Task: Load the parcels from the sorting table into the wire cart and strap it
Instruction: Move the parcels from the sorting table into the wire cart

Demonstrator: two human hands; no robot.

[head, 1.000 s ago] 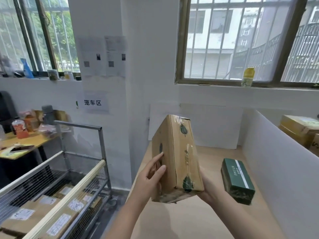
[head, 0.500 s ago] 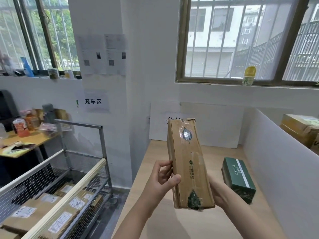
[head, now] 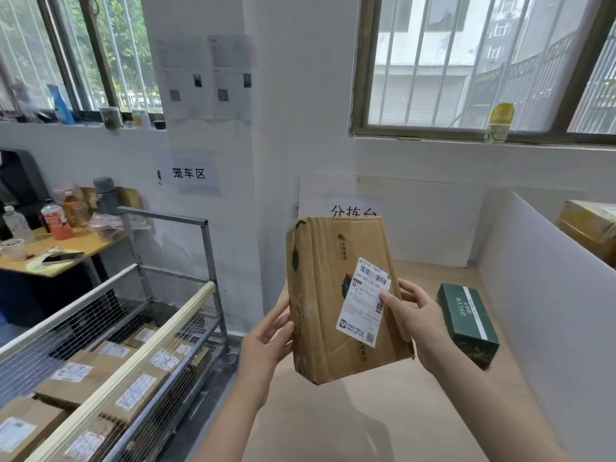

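Note:
I hold a brown cardboard parcel (head: 320,295) upright above the sorting table (head: 383,411), its broad face with a white shipping label turned toward me. My left hand (head: 266,338) grips its left edge, and my right hand (head: 410,311) grips the right edge with the thumb on the label. A dark green box (head: 466,325) lies on the table to the right of my hands. The wire cart (head: 173,295) stands to the left, below table height, with several labelled brown parcels (head: 100,371) inside.
A white partition (head: 550,311) bounds the table's right side, with a brown box (head: 590,228) behind it. A cream bar (head: 133,358) runs along the cart's near side. At far left a desk (head: 50,258) carries bottles and a phone. A wall pillar (head: 233,195) stands between cart and table.
The parcel has been turned in my hands from its narrow taped side to its broad labelled face, and raised slightly. My right hand's thumb now rests on the label.

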